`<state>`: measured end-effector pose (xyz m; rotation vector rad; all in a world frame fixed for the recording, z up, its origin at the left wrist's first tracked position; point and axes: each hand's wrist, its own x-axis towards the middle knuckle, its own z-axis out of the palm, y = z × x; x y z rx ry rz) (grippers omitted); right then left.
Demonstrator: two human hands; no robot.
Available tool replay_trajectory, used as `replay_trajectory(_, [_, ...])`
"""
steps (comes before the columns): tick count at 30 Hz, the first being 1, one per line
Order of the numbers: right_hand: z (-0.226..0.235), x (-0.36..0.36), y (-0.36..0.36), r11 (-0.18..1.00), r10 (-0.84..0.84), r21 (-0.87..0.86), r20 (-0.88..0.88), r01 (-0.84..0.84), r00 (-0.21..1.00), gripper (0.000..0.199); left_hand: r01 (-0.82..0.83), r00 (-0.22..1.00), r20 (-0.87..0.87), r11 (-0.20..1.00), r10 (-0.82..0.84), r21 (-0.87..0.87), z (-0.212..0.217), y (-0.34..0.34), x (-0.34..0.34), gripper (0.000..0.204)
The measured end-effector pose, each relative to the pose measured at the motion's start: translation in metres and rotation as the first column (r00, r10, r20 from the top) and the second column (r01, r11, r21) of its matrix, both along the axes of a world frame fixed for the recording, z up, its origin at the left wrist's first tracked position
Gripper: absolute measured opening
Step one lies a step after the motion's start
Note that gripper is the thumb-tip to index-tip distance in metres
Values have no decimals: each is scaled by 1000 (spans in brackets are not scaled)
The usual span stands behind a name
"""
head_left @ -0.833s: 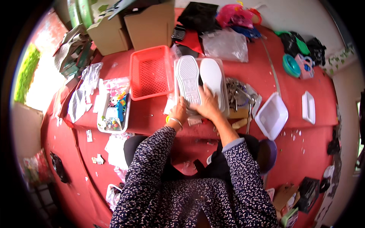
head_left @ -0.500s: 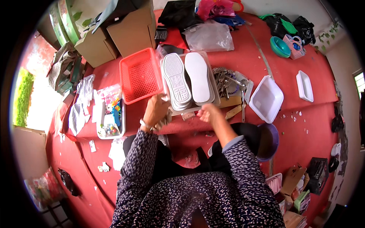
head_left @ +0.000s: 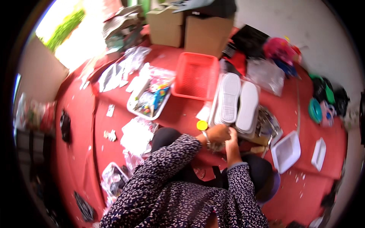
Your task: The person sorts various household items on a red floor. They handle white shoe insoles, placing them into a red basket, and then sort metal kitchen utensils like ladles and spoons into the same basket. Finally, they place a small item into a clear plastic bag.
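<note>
My left hand [head_left: 217, 133] and my right hand [head_left: 231, 143] meet at the near edge of a clear plastic tray [head_left: 249, 135], fingers closed together. What they pinch is too blurred to make out; something greyish and crumpled shows under my left palm. Two stacks of white shoe soles lie in the tray: the left stack's top sole [head_left: 229, 97] has its patterned tread up, while the right stack's top sole [head_left: 248, 104] is smooth. A round yellow lid-like thing [head_left: 202, 125] is beside my left wrist.
A red plastic basket [head_left: 195, 76] stands left of the tray. Farther left is a white tray [head_left: 146, 114] of small colourful bits. Right of the soles lie metal tools [head_left: 267, 123], then a white basin [head_left: 286, 152]. Cardboard boxes [head_left: 207, 36] stand behind. A purple bucket [head_left: 272, 186] is by my right knee.
My hands, apart before, have come together at the tray's near edge. The view has turned left, so everything sits farther right. The yellow round thing now shows beside my left wrist.
</note>
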<state>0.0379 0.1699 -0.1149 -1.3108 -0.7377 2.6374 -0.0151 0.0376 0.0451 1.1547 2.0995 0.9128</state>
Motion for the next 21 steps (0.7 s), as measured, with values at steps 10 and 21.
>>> replay_trajectory(10, [-43, -5, 12, 991, 123, 38, 102, -128, 987, 26, -12, 997, 75, 993, 4, 116, -13, -6, 5, 26])
replay_trajectory(21, [-24, 0, -10, 538, -7, 840, -71, 63, 997, 16, 188, 980, 35, 975, -193, 120, -24, -3, -19, 24])
